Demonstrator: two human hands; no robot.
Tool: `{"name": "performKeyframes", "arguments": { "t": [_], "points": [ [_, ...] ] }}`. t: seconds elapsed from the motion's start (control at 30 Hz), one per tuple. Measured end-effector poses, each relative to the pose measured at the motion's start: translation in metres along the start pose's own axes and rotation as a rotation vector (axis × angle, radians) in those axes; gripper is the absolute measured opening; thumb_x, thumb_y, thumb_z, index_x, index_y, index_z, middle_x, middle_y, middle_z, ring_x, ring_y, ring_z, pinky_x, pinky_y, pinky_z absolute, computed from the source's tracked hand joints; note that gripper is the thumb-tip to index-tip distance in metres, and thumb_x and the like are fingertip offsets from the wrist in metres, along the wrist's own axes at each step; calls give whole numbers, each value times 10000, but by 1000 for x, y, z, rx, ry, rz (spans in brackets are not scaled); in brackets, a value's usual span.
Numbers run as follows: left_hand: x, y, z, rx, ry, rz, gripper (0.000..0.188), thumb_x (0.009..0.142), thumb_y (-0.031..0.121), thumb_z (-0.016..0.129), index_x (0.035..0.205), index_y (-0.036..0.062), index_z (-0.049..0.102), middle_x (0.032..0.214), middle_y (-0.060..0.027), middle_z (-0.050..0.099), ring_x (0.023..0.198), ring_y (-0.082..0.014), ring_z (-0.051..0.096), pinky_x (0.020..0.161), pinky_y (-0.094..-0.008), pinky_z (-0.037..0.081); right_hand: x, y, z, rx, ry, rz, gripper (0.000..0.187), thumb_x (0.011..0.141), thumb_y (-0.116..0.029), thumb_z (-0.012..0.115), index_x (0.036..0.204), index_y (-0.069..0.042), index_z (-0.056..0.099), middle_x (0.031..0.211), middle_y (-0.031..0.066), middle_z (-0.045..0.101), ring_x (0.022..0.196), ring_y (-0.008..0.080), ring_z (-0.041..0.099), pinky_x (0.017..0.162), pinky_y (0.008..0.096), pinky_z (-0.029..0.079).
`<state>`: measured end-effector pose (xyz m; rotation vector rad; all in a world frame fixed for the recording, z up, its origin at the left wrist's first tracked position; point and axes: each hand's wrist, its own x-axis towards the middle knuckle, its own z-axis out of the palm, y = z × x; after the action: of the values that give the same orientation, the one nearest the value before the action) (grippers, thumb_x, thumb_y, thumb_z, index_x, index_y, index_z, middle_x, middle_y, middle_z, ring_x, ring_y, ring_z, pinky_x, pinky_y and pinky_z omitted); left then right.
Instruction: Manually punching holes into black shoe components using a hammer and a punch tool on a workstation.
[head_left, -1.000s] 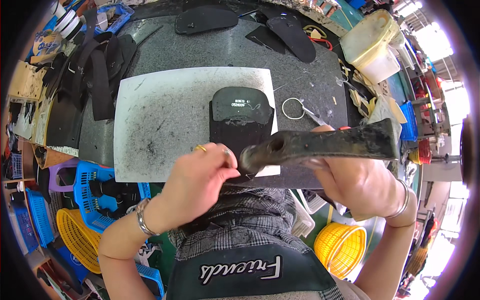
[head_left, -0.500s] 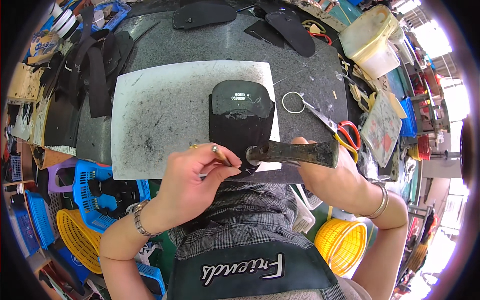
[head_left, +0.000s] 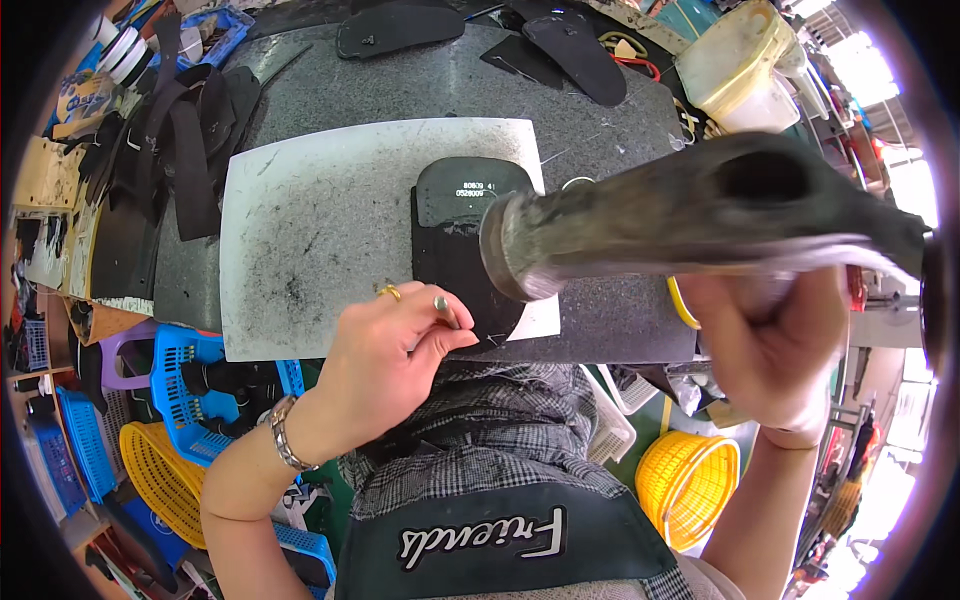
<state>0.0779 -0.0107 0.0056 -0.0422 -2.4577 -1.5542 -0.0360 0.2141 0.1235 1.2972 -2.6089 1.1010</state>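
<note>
A metal punch-like rod (head_left: 447, 312) is pinched upright between the thumb and fingers of my left hand (head_left: 385, 350), over the near end of a black shoe sole (head_left: 448, 262). The sole lies on a white board (head_left: 310, 220), its far end carrying a grey-black heel patch. My right hand (head_left: 775, 340) grips a hammer (head_left: 640, 215), raised high so that its worn metal head looms large and slightly blurred. Its head hides the sole's right side and part of the table. The rod's lower tip is hidden by my fingers.
More black soles (head_left: 400, 30) lie at the far side of the dark table (head_left: 350, 85). Black straps (head_left: 195, 150) are heaped at left. Behind the hammer, scissors show a yellow handle (head_left: 683, 303). A whitish plastic container (head_left: 730, 75) stands far right. Blue (head_left: 185, 385) and yellow baskets (head_left: 685, 490) sit below.
The hammer has risen from near the rod, up and to the right, with my right hand. My left hand keeps the rod in nearly the same place.
</note>
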Motion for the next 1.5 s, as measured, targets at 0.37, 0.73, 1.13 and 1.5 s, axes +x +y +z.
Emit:
{"name": "performKeyframes", "arguments": {
  "t": [0.37, 0.73, 1.13, 1.5],
  "points": [
    [11, 7, -9, -182, -101, -223, 95, 814, -42, 636, 904, -14, 623, 856, -149, 684, 769, -210, 696, 666, -256, 510, 11, -11, -6, -219, -360, -267, 316, 765, 21, 660, 1077, 20, 611, 974, 137, 615, 798, 241, 614, 717, 346, 473],
    [6, 0, 1, -109, -79, -159, 120, 769, 7, 705, 884, 19, 670, 742, -117, 658, 629, -246, 642, 588, -298, 503, 10, -21, -29, -368, -300, -169, 387, 761, 64, 688, 1133, 69, 580, 1146, 162, 630, 1046, 215, 617, 934, 322, 462],
    [10, 18, 4, 362, -126, 145, 142, 805, -56, 678, 896, 31, 613, 816, -48, 661, 705, -137, 633, 637, -250, 491, 7, 1, 8, -295, -256, -372, 291, 754, -42, 593, 1039, -91, 623, 730, 76, 606, 516, 211, 601, 442, 336, 489],
    [13, 3, 10, -68, -43, -110, 55, 812, -36, 649, 831, 3, 613, 716, -78, 640, 624, -142, 604, 576, -264, 463, -16, 38, 33, -496, -557, -225, 422, 734, -36, 600, 1149, 15, 540, 803, 154, 579, 597, 274, 603, 518, 367, 492]
  ]
}}
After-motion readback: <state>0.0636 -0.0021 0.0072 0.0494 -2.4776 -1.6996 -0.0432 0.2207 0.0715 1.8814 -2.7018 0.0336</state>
